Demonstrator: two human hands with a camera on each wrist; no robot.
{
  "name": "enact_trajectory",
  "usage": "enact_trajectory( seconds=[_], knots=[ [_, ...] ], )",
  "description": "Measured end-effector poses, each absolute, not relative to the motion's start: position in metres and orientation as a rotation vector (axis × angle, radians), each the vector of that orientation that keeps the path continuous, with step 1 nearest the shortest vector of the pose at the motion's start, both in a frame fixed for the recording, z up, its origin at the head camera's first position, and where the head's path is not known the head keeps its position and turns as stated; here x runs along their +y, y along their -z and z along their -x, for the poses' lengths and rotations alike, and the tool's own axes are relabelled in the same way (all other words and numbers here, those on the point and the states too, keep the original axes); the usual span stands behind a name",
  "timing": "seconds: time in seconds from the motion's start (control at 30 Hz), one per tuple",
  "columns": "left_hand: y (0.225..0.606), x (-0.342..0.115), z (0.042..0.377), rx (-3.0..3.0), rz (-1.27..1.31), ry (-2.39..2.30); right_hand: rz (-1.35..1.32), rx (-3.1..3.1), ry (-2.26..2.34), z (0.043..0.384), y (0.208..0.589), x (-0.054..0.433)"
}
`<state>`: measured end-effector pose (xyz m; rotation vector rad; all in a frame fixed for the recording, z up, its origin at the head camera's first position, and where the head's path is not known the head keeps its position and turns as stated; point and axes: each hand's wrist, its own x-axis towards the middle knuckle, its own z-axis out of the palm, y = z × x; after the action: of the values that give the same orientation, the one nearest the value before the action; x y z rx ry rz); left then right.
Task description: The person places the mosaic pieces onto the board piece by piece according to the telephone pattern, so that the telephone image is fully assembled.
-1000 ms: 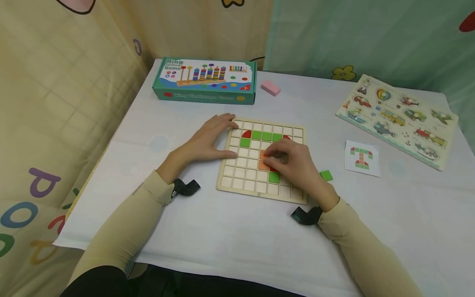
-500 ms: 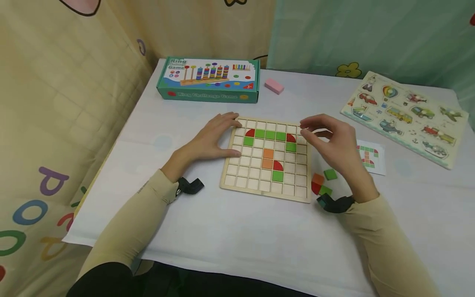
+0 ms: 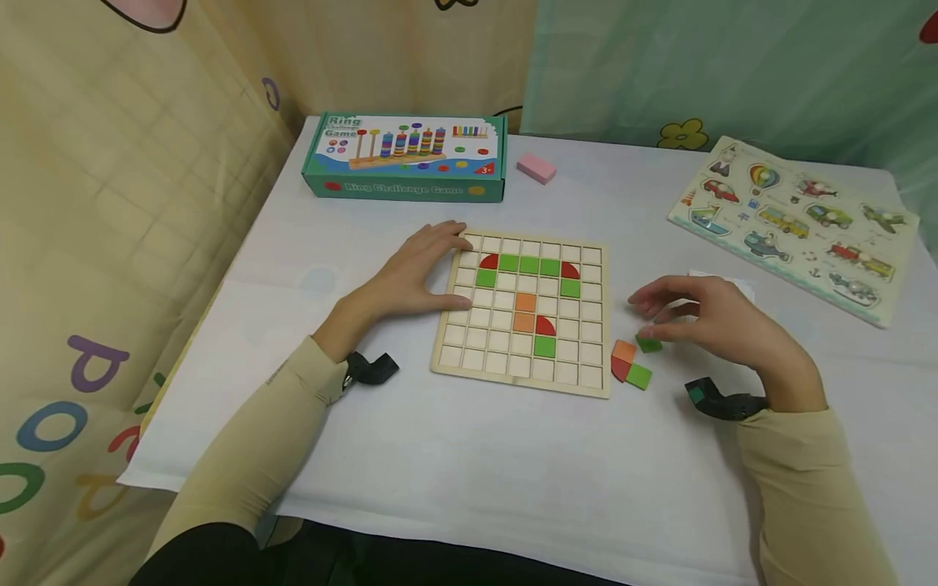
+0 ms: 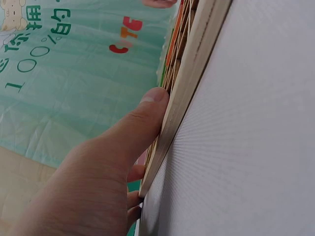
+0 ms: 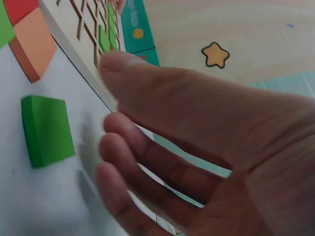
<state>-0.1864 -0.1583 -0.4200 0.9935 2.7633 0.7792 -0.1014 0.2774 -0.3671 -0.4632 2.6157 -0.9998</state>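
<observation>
A wooden grid board (image 3: 513, 380) lies mid-table, with green square tiles (image 3: 529, 264), two orange tiles (image 3: 524, 312) and red quarter-round tiles (image 3: 545, 325) set in some cells. My left hand (image 3: 410, 273) rests along its left edge, thumb (image 4: 156, 98) against the frame and fingers at the far left corner. To the right of the board, my right hand (image 3: 711, 317) hovers with fingers loosely bent and nothing between them. Close by its thumb is a loose green tile (image 5: 47, 130). An orange tile (image 3: 624, 351), a red tile (image 3: 620, 369) and another green tile (image 3: 639, 376) touch each other beside the board.
A white card (image 3: 742, 286) lies mostly hidden behind my right hand. Farther back on the right is a picture puzzle board (image 3: 795, 228). The Ring Challenge Game box (image 3: 410, 159) and a pink block (image 3: 536, 168) sit at the far side.
My right hand has left the board's middle, moving right over the loose green tile and across the card. A green tile now shows below the right-hand red one. The left hand stays put.
</observation>
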Motion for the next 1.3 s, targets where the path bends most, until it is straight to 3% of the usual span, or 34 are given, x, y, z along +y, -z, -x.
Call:
enact_trajectory(
  seconds=[0.3, 0.6, 1.3],
  knots=[
    [0.42, -0.16, 0.186, 2.76, -1.0, -0.797, 0.696, 2.616, 0.934, 0.101, 0.378, 0.285],
    [0.419, -0.159, 0.185, 2.754, -1.005, -0.795, 0.513, 2.719, 0.706, 0.096, 0.369, 0.277],
    [0.418, -0.16, 0.184, 2.76, -1.007, -0.788, 0.406, 2.846, 0.797, 0.094, 0.367, 0.269]
  ],
)
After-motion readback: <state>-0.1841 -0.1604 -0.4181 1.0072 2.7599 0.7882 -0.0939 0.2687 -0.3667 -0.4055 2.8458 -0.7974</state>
